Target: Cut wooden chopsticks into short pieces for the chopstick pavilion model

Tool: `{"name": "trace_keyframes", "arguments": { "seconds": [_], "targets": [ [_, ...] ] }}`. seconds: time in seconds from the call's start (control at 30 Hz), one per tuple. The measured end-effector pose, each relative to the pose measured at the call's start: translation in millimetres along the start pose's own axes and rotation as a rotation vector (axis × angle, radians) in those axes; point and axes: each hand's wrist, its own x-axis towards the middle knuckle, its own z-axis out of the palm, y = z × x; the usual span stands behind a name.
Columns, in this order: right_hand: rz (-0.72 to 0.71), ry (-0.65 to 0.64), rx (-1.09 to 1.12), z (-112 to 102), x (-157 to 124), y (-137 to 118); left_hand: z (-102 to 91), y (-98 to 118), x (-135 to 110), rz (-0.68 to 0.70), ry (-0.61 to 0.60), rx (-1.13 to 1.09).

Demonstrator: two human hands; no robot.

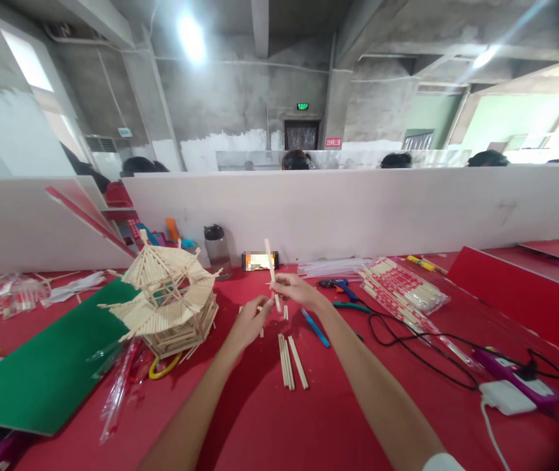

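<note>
head view, and the action sits dead centre: the right hand (pixel 293 288) has thumb and fingers clamped on a pale stick (pixel 270 257), gripped partway down, apparently so the upper length stands clear, tilted. just left and lower, the left hand (pixel 254 322) bends its fingers in by the stick's lower end, perhaps to steady it; whether they touch it or close on it, i cannot tell. lower centre, loose sticks (pixel 284 366) lie roughly side by side, handy for picking up, i'd judge. at centre left the wooden model (pixel 181 330) stands off to one side, leaving the hands room, while the phone (pixel 254 261) leans near the white partition (pixel 357 209), seemingly for viewing.
</note>
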Motion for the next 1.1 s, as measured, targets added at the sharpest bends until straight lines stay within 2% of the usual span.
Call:
{"name": "trace_keyframes", "arguments": {
  "seconds": [0.13, 0.2, 0.27, 0.47, 0.6, 0.73, 0.87, 1.0, 1.1],
  "targets": [
    [-0.016, -0.233, -0.354, -24, -10, -4, -4.0, -5, 4, -0.075, 0.142, -0.196],
    [0.024, -0.367, -0.435, -34, -15, -6, -6.6, -7, 5, -0.112, 0.221, -0.291],
    [0.084, -0.438, -0.453, -41, -19, -8, -8.8, -9, 5, -0.122, 0.272, -0.351],
    [0.177, -0.462, -0.436, -57, -29, -7, -6.9, -9, 6, -0.129, 0.232, -0.397],
    [0.204, -0.443, -0.442, -66, -35, -7, -1.3, -4, 8, -0.138, 0.254, -0.409],
    [0.262, -0.373, -0.461, -81, -41, -1, -3.2, -3, 9, -0.134, 0.342, -0.428],
    [0.351, -0.263, -0.580, -116, -59, 12, -18.8, -6, 8, -0.117, 0.475, -0.477],
    [0.440, 0.090, -0.721, -167, -95, 28, -30.9, -9, 8, -0.138, 0.509, -0.487],
    [0.572, 0.413, -0.746, -197, -122, 38, -27.7, -9, 7, -0.150, 0.405, -0.470]
  ]
}}
